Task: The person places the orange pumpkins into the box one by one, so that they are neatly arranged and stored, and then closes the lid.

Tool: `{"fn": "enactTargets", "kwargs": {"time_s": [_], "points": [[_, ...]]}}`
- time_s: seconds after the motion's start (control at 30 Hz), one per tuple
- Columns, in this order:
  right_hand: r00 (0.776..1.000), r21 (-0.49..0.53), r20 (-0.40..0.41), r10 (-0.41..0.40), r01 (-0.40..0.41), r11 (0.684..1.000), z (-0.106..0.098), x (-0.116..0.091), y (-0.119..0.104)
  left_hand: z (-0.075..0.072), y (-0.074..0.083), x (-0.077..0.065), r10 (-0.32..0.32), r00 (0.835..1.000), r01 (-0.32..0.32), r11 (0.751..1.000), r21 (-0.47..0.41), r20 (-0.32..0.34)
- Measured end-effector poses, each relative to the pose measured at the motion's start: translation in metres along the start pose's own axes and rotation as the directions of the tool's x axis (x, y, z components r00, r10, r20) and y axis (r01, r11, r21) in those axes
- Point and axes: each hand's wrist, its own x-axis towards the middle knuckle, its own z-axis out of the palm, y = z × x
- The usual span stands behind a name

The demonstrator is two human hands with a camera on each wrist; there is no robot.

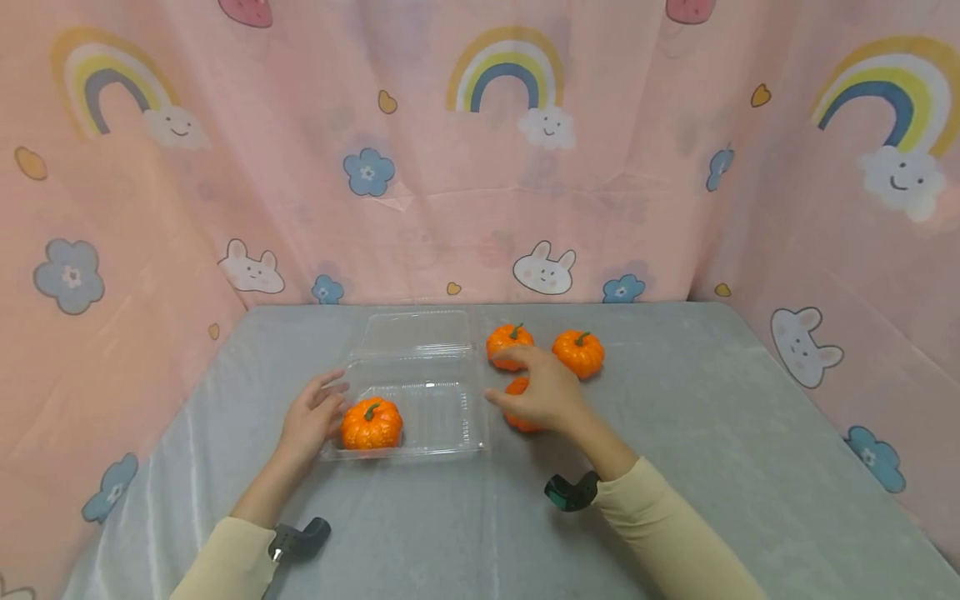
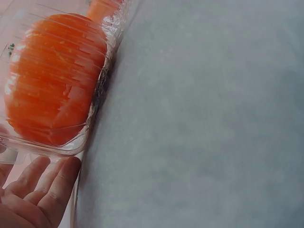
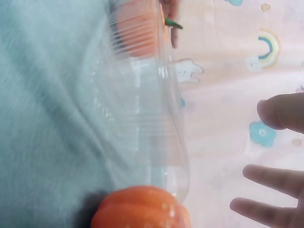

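A clear plastic clamshell container (image 1: 442, 452) stands with its lid (image 1: 420, 332) laid back behind it. One small orange pumpkin (image 1: 372, 425) with a green stem sits in its left front corner. My left hand (image 1: 309, 417) is at the container's left wall, fingers loosely bent; in the left wrist view the fingertips (image 2: 71, 166) are at the container's edge. My right hand (image 1: 547, 390) hovers, fingers spread, above a second pumpkin (image 1: 519, 408) that it partly hides. In the right wrist view a gap shows between those fingers (image 3: 275, 180) and the nearest pumpkin (image 3: 140, 211).
Two more pumpkins, one (image 1: 510, 340) just beyond my right hand and another (image 1: 578, 354) to its right, stand on the grey cloth-covered table (image 1: 712, 442). A pink patterned curtain (image 1: 450, 217) encloses the back and sides.
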Motion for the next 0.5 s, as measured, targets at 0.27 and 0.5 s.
{"fn": "enactTargets", "kwargs": {"time_s": [0.27, 0.5], "points": [[0.999, -0.007, 0.009, 0.051, -0.051, 0.999, 0.000, -0.002, 0.020, -0.001, 0.001, 0.000, -0.002, 1.000, 0.002, 1.000, 0.016, -0.009], [0.997, 0.011, 0.031, 0.077, -0.077, 0.997, 0.004, -0.005, 0.035, 0.000, 0.000, -0.001, -0.003, 1.000, 0.003, 1.000, 0.014, 0.001]]}}
